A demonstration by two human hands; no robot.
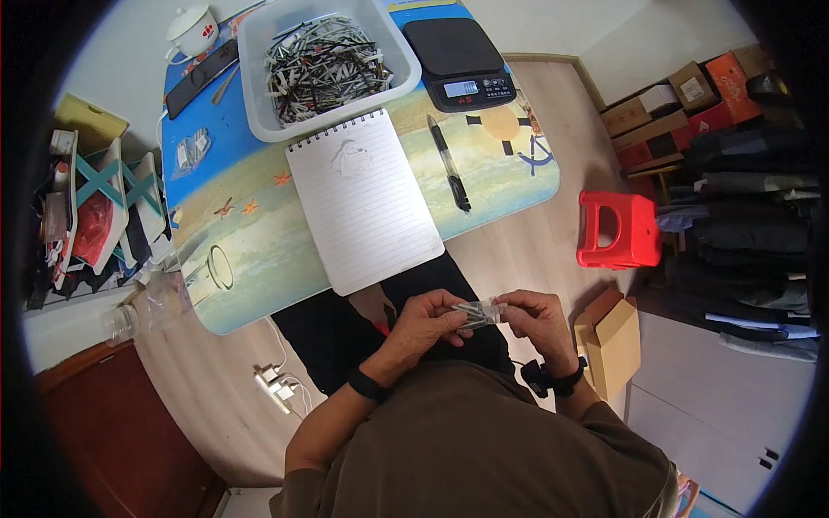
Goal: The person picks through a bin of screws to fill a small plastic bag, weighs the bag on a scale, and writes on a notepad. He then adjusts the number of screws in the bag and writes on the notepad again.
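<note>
A small clear plastic bag (pixel 480 313) with several thin metal pieces, like screws or nails, is held above my lap. My left hand (pixel 421 324) grips its left side with closed fingers. Pinched at the bag's right end are the fingers of my right hand (pixel 534 318). On the table, a spiral notepad (pixel 371 220) lies just beyond my hands, with a crumpled clear piece of plastic (pixel 352 160) on its upper part. A translucent tub (pixel 259 116) behind it holds a heap of similar metal pieces (pixel 324 69) mixed with black and white ones.
Right of the notepad lies a black pen (pixel 447 164), below a digital scale (pixel 453 47). A filled small bag (pixel 193 151), a phone (pixel 203 79) and a lidded cup (pixel 192 33) sit at left. On the floor are a red stool (pixel 639 229), cardboard box (pixel 617 345) and power strip (pixel 275 388).
</note>
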